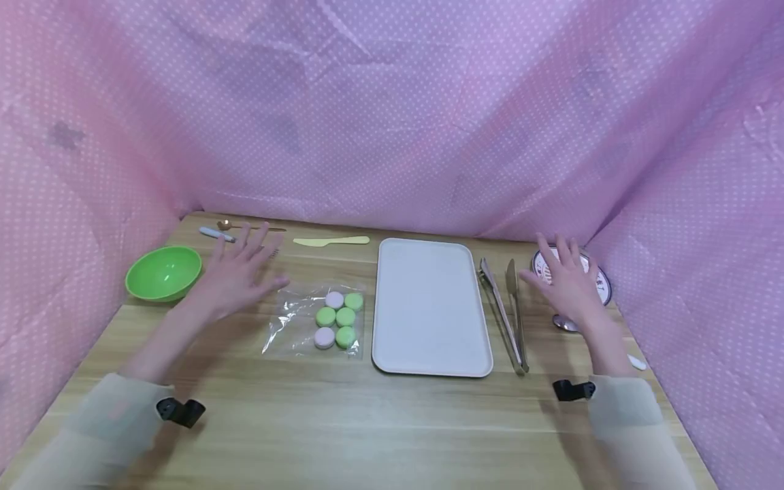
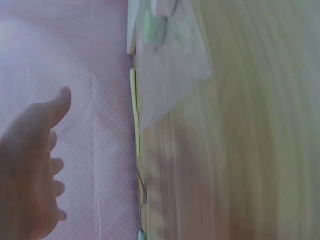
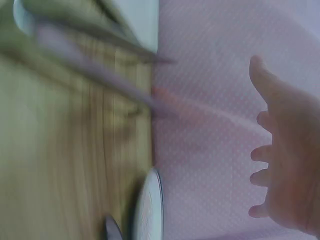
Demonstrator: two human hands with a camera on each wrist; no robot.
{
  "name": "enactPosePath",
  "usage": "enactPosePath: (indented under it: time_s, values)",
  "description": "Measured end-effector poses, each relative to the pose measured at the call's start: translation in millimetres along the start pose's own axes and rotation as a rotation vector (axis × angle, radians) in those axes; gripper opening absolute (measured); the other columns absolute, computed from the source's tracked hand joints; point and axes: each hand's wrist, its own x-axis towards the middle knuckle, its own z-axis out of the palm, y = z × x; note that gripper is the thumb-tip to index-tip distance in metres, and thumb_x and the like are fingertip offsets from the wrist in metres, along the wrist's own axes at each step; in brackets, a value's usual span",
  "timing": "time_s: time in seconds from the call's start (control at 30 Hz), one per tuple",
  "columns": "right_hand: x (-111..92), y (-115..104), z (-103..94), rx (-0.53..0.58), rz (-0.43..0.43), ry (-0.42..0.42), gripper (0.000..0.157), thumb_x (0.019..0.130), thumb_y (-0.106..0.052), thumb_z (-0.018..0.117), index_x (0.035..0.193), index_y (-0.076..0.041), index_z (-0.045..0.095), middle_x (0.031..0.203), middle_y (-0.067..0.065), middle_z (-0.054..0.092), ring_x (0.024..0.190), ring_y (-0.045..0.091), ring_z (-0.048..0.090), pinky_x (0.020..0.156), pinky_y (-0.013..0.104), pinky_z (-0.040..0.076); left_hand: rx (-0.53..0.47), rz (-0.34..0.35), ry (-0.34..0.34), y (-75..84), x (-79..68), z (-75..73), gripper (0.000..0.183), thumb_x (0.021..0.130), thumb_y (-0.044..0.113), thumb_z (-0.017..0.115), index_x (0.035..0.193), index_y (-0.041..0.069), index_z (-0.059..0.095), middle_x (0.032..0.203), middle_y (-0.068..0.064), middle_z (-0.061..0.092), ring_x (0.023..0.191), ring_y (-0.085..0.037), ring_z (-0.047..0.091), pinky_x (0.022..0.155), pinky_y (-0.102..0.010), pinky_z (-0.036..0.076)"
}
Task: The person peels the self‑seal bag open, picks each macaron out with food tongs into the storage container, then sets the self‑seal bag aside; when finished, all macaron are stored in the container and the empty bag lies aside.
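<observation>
Both hands hover over the table with fingers spread, holding nothing. My left hand [image 1: 235, 280] is between a green bowl [image 1: 164, 272] and a clear plastic bag [image 1: 294, 327] of green and pale pink macarons [image 1: 346, 317]. A fork, partly hidden, lies behind that hand. On the other side, my right hand [image 1: 572, 286] overlaps a blue-rimmed white plate [image 1: 603, 282] in the head view. A metal spoon [image 1: 565, 324] lies near its wrist, and long metal tongs [image 1: 502, 315] lie to its left. Thumb and fingers stand apart in both wrist views.
A white rectangular tray [image 1: 431, 306] lies mid-table, right of the bag. Along the back edge are a yellow knife [image 1: 331, 241], a copper-coloured spoon [image 1: 224, 224] and a light blue handle [image 1: 216, 234]. Pink dotted cloth [image 1: 392, 122] hangs behind and at both sides.
</observation>
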Motion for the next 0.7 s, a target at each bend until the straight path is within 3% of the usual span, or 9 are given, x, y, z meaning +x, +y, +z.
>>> enactPosePath:
  time_s: [0.17,0.3,0.47,0.7]
  values:
    - [-2.9,-30.1,10.6,0.097,-0.017,0.076,0.078,0.09,-0.06,0.048,0.15,-0.035,0.005,0.16,0.012,0.002,0.146,0.04,0.0,0.104,0.076,0.001,-0.084,0.052,-0.109,11.4,-3.0,12.2,0.082,0.09,0.064,0.042,0.15,0.034,-0.007,0.158,0.004,-0.015,0.145,-0.028,-0.017,0.113,-0.052,-0.02]
    - [-1.4,-58.8,19.5,0.181,-0.051,0.153,0.077,0.089,-0.057,0.053,0.15,-0.031,0.015,0.16,0.01,0.011,0.147,0.036,0.008,0.109,0.071,0.007,-0.115,0.116,-0.202,21.3,-2.9,18.8,0.083,0.088,0.063,0.047,0.151,0.03,0.004,0.159,0.004,-0.009,0.146,-0.03,-0.014,0.115,-0.059,-0.006]
    - [4.9,-100.7,34.6,0.249,-0.138,0.235,0.077,0.085,-0.054,0.061,0.148,-0.028,0.026,0.155,0.007,0.027,0.144,0.033,0.022,0.112,0.065,0.015,-0.13,0.173,-0.267,33.6,-5.7,27.1,0.087,0.085,0.065,0.052,0.151,0.031,0.007,0.16,-0.002,0.003,0.147,-0.036,-0.003,0.115,-0.061,0.001]
    - [8.4,-155.1,52.8,0.302,-0.224,0.247,0.075,0.082,-0.052,0.066,0.145,-0.026,0.035,0.149,0.008,0.038,0.138,0.033,0.034,0.11,0.059,0.024,-0.177,0.148,-0.341,43.0,-13.8,35.9,0.092,0.079,0.071,0.052,0.151,0.031,0.009,0.16,-0.002,0.004,0.147,-0.036,0.0,0.116,-0.06,0.001]
